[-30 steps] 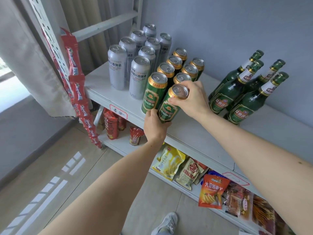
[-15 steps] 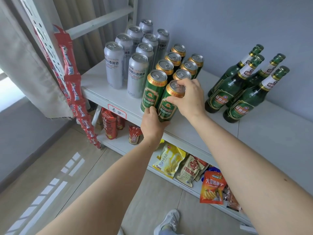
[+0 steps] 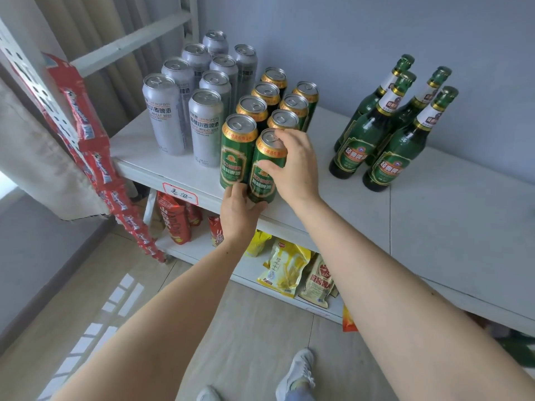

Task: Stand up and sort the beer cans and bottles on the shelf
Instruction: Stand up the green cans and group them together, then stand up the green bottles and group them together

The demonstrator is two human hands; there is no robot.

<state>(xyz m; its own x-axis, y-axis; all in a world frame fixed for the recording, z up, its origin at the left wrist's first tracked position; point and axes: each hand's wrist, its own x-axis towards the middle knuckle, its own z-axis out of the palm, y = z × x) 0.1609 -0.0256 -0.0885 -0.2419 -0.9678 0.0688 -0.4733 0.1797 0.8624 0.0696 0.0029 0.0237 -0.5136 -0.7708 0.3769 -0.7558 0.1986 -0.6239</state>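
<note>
Front green-and-gold aluminium beer can (image 3: 265, 169) at the white shelf (image 3: 333, 198) edge, gripped near its top by right hand (image 3: 292, 166) and steadied at its base by left hand (image 3: 238, 209), apparently to square it with neighbouring green cans (image 3: 238, 151).

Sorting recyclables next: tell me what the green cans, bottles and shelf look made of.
Green cans: likely aluminium, printed gloss, bare pull-tab lids.
Bottles: green glass, translucent and shiny, paper labels, foil necks.
Shelf: white, matte; probably painted metal, uncertain.
</note>
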